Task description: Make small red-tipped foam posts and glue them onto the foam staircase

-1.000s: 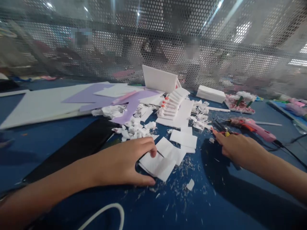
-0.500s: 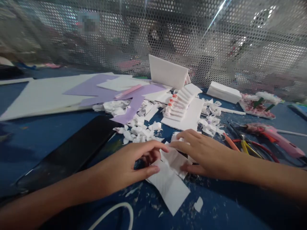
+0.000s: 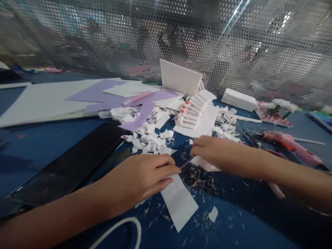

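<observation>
My left hand (image 3: 147, 176) is closed at the upper end of a white paper strip (image 3: 180, 204), its thumb and fingertips on the strip, which lies slanting on the blue table. My right hand (image 3: 207, 150) has its fingers curled around another white paper piece (image 3: 203, 163), part of which shows under the palm. Between the hands lies a patch of dark scraps (image 3: 199, 180). Beyond them are torn white paper bits (image 3: 149, 143) and a small stepped white model (image 3: 190, 116) with red dots.
A black phone-like slab (image 3: 72, 162) lies left, with white and purple sheets (image 3: 46, 100) behind it. A pink glue gun (image 3: 298, 147) is at the right. A white cable (image 3: 135, 224) curves at the front. Perforated metal (image 3: 145, 38) rises behind the table.
My right hand has curled up and moved right and slightly away with a paper piece, uncovering the dark scraps. My left hand has closed onto the strip.
</observation>
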Demonstrator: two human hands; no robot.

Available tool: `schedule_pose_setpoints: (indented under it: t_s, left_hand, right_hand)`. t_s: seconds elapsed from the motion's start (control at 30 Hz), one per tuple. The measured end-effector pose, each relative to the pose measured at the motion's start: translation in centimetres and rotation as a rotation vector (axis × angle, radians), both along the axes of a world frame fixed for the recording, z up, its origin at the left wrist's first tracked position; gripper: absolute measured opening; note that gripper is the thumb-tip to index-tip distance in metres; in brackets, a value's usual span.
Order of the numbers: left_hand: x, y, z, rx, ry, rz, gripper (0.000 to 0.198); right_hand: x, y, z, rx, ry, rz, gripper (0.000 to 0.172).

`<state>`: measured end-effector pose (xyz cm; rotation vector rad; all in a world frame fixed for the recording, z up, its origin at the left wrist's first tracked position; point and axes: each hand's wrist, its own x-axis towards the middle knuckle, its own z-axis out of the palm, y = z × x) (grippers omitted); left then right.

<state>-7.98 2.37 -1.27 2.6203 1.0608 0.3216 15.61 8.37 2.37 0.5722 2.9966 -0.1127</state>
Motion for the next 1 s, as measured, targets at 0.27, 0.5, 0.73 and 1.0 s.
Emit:
schedule_pose_setpoints:
  t_s: [0.27,0.5,0.73,1.0]
  left_hand:
    - [1.1,-0.4,0.6,-0.36,-0.343,0.343,0.023]
    - [2.4,-1.6,0.9,-0.48,-0.699,0.396,0.026]
    - [3.1,-2.1,1.3,-0.677,-0.84,0.437,0.03]
    - [2.5,-1.4,0.5,-0.551,-0.735,0.47,0.031]
  right_hand:
    - [3.3,1.8,2.0,0.713,0.144,-0.545,0.031]
    - [-0.7,-3.6,-0.1,-0.095,0.455,-0.239,0.037]
    - [-0.6,-3.5,-0.2,-0.47,0.569,-0.409,0.009]
    - [-1.1,-4.7,0.1,-0.471,0.565,-0.354,0.027]
